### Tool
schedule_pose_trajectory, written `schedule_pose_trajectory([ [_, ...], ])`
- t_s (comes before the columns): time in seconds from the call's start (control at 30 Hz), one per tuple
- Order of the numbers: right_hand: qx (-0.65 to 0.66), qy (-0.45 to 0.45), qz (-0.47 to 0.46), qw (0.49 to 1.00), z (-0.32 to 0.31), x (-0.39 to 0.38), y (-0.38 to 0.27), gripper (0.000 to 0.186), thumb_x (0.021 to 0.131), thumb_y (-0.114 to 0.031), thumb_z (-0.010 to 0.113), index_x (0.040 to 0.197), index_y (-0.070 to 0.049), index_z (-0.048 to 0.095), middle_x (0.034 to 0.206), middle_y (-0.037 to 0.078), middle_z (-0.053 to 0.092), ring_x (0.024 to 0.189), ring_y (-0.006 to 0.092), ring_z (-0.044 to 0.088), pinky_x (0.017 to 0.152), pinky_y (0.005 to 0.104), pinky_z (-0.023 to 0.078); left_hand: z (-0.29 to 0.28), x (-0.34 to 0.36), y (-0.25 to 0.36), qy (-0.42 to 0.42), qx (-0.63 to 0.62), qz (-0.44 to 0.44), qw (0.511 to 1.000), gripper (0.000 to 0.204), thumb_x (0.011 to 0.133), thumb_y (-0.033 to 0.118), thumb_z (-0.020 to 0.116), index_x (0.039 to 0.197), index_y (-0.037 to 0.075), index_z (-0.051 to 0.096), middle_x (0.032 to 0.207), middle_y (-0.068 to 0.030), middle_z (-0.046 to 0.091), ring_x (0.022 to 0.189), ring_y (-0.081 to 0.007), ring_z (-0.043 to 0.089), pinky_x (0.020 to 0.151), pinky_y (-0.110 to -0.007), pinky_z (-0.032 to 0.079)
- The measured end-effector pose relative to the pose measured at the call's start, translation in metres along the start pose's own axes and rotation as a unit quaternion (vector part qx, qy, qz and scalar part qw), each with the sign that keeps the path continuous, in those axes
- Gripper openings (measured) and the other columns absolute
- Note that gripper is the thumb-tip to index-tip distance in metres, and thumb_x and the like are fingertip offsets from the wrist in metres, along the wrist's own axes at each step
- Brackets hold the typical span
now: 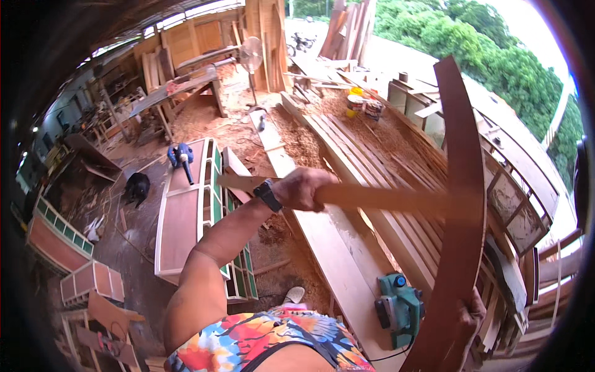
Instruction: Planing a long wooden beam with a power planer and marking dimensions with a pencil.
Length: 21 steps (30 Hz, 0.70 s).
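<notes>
My left hand, wearing a dark wristwatch, is closed around a narrow wooden slat. One end of the slat sticks out past the wrist; the other reaches right and meets a long brown plank. Whether the two pieces touch I cannot tell. The plank stands tall on the right side, running from the lower edge up toward the trees. My right hand grips this plank's right edge low down, its fingers partly hidden. A teal electric planer sits on a pale board just left of the plank.
Long timber lengths lie beyond the hands among shavings. To the left is a cabinet frame with green panels and a blue power tool on it. Farther off stand a fan, buckets and a dark animal. Wooden frames crowd the right.
</notes>
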State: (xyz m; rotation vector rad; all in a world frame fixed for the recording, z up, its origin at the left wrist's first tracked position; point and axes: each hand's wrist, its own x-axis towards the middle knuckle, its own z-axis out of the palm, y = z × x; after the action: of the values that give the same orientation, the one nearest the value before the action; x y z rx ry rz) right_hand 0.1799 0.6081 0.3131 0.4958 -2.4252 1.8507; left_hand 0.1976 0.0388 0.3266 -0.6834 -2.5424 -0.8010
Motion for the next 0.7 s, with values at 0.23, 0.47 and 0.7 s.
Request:
schedule_pose_trajectory([
  [0.23,0.059,0.092,0.049,0.993,0.017,-0.022,0.018,0.043,0.09,0.004,0.058,0.133,0.01,0.059,0.121,0.014,0.07,0.11,0.0175,0.065,0.097,0.0284,0.048,0.099,-0.038,-0.112,-0.22,0.099,0.099,0.965,0.064,0.059,0.016,0.081,0.119,0.014,0.06,0.095,-0.0085,0.065,0.092,-0.0322,0.065,0.075,-0.045,0.056],
  [0.47,0.015,0.073,0.188,0.979,0.082,-0.063,0.012,0.046,0.087,0.006,0.06,0.133,0.01,0.059,0.122,0.014,0.07,0.111,0.0211,0.066,0.101,0.0319,0.048,0.195,-0.089,-0.18,-0.306,0.091,0.132,0.938,0.034,0.085,0.017,0.063,0.118,0.015,0.056,0.093,-0.0064,0.062,0.093,-0.0282,0.063,0.076,-0.043,0.053],
  [0.7,0.039,-0.02,0.198,0.979,0.138,-0.05,-0.001,0.044,0.08,0.007,0.064,0.124,0.012,0.066,0.109,0.011,0.073,0.099,0.0162,0.068,0.094,0.0284,0.049,0.209,-0.098,-0.22,-0.328,0.095,0.143,0.929,0.033,0.087,0.016,0.061,0.12,0.017,0.058,0.106,-0.009,0.059,0.1,-0.0275,0.06,0.081,-0.042,0.051],
])
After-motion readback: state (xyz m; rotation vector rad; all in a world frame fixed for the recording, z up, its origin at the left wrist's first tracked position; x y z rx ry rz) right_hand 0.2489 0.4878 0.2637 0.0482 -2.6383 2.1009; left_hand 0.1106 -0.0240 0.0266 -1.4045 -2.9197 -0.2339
